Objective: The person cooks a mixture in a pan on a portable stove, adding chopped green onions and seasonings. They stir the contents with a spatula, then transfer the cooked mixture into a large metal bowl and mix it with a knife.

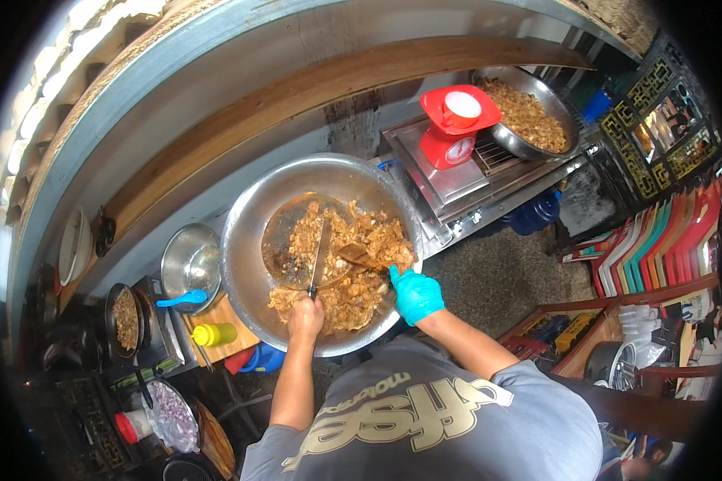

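Observation:
A large metal basin point(246, 222) before me holds a round chopping board point(275, 240) and a lot of chopped brown meat point(361, 294). My bare left hand point(306, 316) grips the dark handle of a knife point(320, 258), whose blade points away from me over the board. My right hand point(417, 294), in a turquoise glove, is at the basin's right side, against a pile of the meat. A dark brown piece point(358, 255) lies just left of its fingers; whether they hold it, I cannot tell.
Left of the basin are a metal bowl point(186, 258) with a blue spoon point(183, 298), and a yellow squeeze bottle point(215, 334) on a wooden board point(246, 337). To the right, a red kitchen scale point(439, 144) stands on a stove beside a basin of chopped food point(562, 108). Stacked chairs point(650, 246) are farther right.

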{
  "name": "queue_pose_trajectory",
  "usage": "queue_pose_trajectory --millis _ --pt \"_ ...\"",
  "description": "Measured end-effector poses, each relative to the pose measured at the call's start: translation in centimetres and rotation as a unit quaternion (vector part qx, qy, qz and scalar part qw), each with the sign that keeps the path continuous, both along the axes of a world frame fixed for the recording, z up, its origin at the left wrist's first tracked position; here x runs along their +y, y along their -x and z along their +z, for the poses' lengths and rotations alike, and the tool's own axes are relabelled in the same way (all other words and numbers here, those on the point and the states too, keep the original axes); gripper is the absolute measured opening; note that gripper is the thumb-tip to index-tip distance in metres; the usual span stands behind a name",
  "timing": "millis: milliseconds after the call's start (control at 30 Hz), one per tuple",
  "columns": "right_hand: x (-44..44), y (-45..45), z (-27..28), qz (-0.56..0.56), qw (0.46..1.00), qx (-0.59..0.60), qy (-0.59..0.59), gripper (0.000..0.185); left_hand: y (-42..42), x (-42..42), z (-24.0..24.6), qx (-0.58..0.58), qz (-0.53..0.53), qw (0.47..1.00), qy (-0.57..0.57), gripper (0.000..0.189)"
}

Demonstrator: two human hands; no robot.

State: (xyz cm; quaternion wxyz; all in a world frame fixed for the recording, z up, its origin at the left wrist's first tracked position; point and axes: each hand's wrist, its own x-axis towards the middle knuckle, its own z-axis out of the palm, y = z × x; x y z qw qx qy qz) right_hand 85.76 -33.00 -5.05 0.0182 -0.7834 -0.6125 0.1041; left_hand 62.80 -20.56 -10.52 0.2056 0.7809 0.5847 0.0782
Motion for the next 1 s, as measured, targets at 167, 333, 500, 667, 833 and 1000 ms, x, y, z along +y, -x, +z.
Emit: queue_pose_trajectory --millis 167,333,500,667,833,1000 --pt "0.2 0.2 0.1 -0.022 1.0 0.007 0.009 0.05 -0.4 -0.3 -0.2 -0.071 0.02 0.997 -0.01 0.034" --pt "-0.4 -0.2 0.6 -0.015 1.0 0.01 0.001 0.044 -0.9 -0.5 -0.1 -0.011 -0.016 0.999 0.03 0.033" --pt "-1.7 -0.2 0.6 0.039 0.998 0.017 0.051 0.047 -0.7 -0.5 -0.4 -0.031 -0.006 0.999 0.029 0.033" --pt "0.1 0.1 -0.7 0.012 0.999 0.02 -0.034 0.049 -0.9 -0.9 -0.7 -0.03 0.029 0.998 -0.054 0.036" --pt "-1.0 -0.8 0.4 0.024 0.999 0.005 -0.025 0.036 -1.0 -1.1 -0.7 -0.042 -0.005 0.999 0.006 0.035" --pt "-2.6 -0.7 2.2 0.031 0.999 -0.008 -0.011 0.031 -0.4 -0.6 -0.9 -0.077 0.017 0.997 -0.015 0.034"
